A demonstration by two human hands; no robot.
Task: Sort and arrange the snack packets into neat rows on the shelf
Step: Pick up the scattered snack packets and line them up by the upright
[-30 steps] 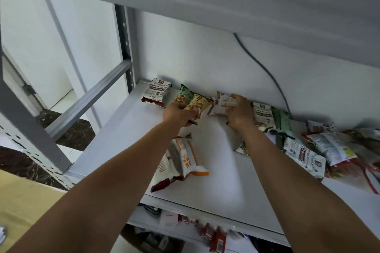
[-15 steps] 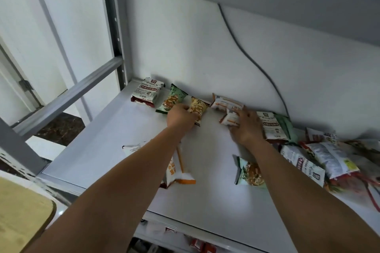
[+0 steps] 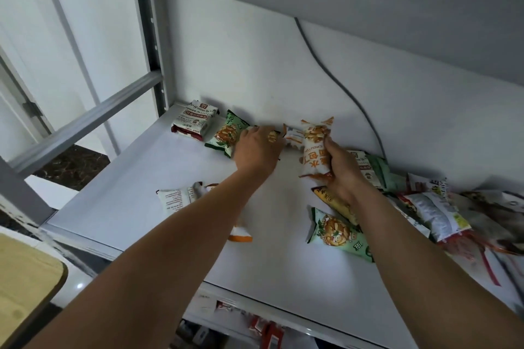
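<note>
Our right hand (image 3: 343,171) grasps an orange-and-white crouton packet (image 3: 314,147), to the right of the green packet (image 3: 226,136) on the shelf (image 3: 170,170). Our left hand (image 3: 256,150) covers a yellow packet (image 3: 272,137) just right of that green packet; we cannot tell whether it grips.

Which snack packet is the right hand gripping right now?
The white packet with orange ends, clasped in the right hand; the other packets lie on the shelf.
</note>
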